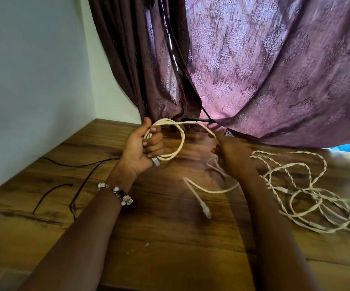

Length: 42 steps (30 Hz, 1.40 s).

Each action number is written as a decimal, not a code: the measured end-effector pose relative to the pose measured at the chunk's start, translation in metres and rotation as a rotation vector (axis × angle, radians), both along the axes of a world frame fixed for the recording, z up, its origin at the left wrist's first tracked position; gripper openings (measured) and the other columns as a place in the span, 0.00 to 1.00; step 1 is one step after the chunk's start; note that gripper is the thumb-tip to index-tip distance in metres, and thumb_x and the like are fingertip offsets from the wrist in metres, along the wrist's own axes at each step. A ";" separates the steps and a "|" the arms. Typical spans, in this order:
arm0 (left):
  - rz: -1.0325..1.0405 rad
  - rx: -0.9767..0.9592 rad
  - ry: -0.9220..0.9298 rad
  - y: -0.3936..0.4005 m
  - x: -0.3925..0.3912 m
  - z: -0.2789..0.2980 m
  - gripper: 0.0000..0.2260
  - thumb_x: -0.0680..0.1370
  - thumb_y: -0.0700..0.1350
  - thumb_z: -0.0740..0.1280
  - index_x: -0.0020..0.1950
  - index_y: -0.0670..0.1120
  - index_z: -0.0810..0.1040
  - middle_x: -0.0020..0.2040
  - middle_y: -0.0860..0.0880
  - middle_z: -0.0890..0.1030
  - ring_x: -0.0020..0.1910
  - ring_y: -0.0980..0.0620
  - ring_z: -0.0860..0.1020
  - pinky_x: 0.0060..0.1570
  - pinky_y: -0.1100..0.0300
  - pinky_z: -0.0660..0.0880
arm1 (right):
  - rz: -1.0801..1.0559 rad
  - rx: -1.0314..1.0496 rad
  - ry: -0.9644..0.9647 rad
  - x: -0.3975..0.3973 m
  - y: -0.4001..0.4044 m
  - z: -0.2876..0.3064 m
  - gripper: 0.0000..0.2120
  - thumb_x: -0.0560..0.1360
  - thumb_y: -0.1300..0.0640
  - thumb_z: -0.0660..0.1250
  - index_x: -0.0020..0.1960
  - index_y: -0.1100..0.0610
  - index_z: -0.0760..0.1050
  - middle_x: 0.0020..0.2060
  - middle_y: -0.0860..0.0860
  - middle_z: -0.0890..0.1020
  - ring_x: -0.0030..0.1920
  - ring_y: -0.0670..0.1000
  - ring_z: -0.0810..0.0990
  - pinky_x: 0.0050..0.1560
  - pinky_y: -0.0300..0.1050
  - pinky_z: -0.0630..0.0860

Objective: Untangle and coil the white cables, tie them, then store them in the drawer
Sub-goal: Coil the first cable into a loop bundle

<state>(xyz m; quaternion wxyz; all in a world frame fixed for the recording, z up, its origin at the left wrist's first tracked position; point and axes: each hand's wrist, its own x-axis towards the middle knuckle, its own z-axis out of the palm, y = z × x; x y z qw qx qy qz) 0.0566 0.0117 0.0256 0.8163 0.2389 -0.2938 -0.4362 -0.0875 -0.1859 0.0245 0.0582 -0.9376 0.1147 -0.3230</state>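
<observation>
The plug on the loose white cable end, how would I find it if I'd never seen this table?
Start at the wooden table, between the two arms. A white cable curves down from the right hand, and its plug is the lone, blurry end, apart from the tangle.

Two bare, sleeveless forearms, the left wrist wearing a bracelet (117, 193) of white and dark beads with a pale charm.
</observation>
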 end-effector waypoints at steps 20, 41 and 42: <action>0.460 0.339 -0.451 -0.018 -0.022 0.000 0.18 0.83 0.46 0.54 0.39 0.45 0.78 0.32 0.49 0.80 0.29 0.55 0.77 0.29 0.65 0.74 | 0.358 -0.395 0.074 0.017 0.085 0.004 0.13 0.66 0.66 0.73 0.48 0.60 0.76 0.46 0.60 0.81 0.34 0.60 0.81 0.26 0.49 0.77; -0.028 0.242 -0.422 -0.009 -0.017 -0.009 0.13 0.78 0.42 0.56 0.54 0.33 0.73 0.24 0.44 0.70 0.17 0.54 0.65 0.23 0.65 0.66 | 0.397 1.037 -0.386 -0.014 0.032 0.034 0.06 0.65 0.72 0.74 0.39 0.66 0.78 0.25 0.54 0.81 0.19 0.47 0.71 0.21 0.35 0.68; -0.034 0.255 -0.440 -0.009 -0.018 -0.009 0.15 0.77 0.42 0.57 0.56 0.31 0.73 0.26 0.43 0.72 0.19 0.53 0.67 0.24 0.63 0.68 | 0.390 1.035 -0.398 -0.012 0.034 0.033 0.06 0.66 0.72 0.74 0.40 0.67 0.78 0.25 0.53 0.80 0.19 0.46 0.70 0.21 0.35 0.67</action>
